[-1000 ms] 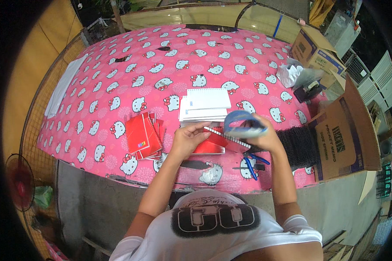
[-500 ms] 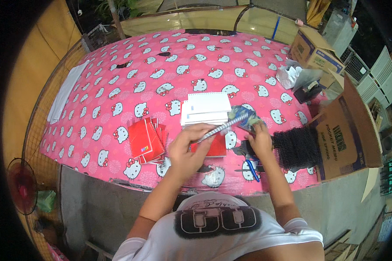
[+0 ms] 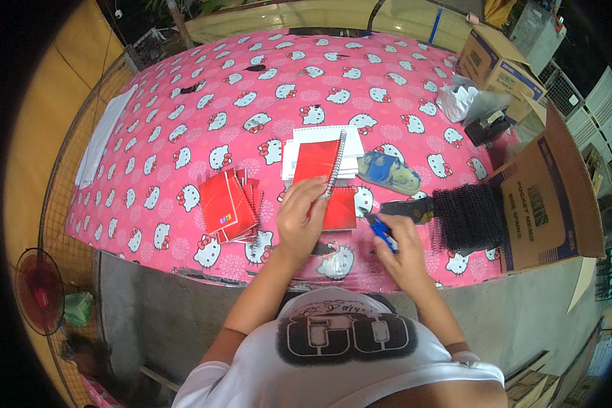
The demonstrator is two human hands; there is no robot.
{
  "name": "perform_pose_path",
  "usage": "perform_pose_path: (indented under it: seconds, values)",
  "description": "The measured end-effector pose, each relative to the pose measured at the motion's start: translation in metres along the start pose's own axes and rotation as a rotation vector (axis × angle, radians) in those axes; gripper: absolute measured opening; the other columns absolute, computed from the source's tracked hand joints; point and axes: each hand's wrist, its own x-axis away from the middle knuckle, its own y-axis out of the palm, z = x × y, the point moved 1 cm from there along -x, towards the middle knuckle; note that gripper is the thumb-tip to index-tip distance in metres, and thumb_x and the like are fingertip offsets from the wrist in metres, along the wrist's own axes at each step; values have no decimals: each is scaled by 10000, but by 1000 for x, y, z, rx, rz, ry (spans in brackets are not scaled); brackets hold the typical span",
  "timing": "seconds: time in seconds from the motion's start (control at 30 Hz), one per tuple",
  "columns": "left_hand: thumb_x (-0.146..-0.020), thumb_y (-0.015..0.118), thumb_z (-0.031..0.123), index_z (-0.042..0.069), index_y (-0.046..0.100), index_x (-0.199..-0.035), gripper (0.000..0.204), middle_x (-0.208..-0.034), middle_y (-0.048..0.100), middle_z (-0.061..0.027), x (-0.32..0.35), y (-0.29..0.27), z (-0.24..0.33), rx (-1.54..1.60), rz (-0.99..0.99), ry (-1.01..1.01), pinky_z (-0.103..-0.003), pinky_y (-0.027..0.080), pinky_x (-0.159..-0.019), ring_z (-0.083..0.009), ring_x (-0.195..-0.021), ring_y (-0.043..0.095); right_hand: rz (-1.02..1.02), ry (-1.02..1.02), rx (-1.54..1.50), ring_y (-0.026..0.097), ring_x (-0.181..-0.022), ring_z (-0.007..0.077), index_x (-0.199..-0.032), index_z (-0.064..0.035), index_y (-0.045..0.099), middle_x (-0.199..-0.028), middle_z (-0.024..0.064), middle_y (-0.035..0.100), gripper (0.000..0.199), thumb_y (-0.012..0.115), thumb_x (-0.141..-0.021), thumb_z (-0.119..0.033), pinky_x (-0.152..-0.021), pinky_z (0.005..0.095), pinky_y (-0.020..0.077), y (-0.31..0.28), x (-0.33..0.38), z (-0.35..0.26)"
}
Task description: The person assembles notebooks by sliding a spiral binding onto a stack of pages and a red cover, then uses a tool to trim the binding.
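Head view, left hand (image 3: 300,216) fingers pinching red spiral notebook (image 3: 316,159), right hand (image 3: 406,250) fingers curled round blue-handled pliers (image 3: 385,234), dark-lettered carton (image 3: 554,197)

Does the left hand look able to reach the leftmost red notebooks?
Probably yes: only pink table cover shows between the left hand and the red notebooks, though that hand holds a spiral notebook.

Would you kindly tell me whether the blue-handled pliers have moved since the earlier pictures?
Yes, the blue-handled pliers have moved left, farther from the nearer cardboard box, into the right hand.
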Motion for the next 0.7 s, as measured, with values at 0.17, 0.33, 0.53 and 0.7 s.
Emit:
perform_pose_path:
  seconds: [0.17,0.33,0.53,0.7]
  values:
    - [-729,637,-103,-25,655,-970,254,-1035,675,-165,-6,1,3,-14,-25,44,-366,502,-847,-299,-958,645,45,-122,-108,548,-991,334,-1207,1,547,-1052,187,547,437,665,-815,-153,-855,400,448,5,-34,-32]
    - [-729,625,-117,-38,656,-976,261,-1026,677,-179,-6,-1,5,-4,-33,23,-365,497,-869,-302,-975,649,25,-129,-154,560,-975,315,-1198,-2,559,-1054,188,549,421,670,-814,-135,-836,381,455,11,-36,-30]
    - [-733,628,-117,-43,656,-994,272,-1022,676,-178,-2,1,4,26,-47,25,-363,498,-865,-302,-964,649,38,-117,-184,568,-967,298,-1202,-1,552,-1052,181,551,431,677,-807,-120,-832,369,459,10,-34,-28]
    - [-734,630,-124,-43,656,-997,276,-1006,679,-176,-6,-1,7,1,-33,27,-358,506,-843,-302,-947,651,28,-160,-190,573,-939,293,-1203,-5,550,-1026,172,552,439,681,-798,-111,-820,366,464,14,-38,-28]
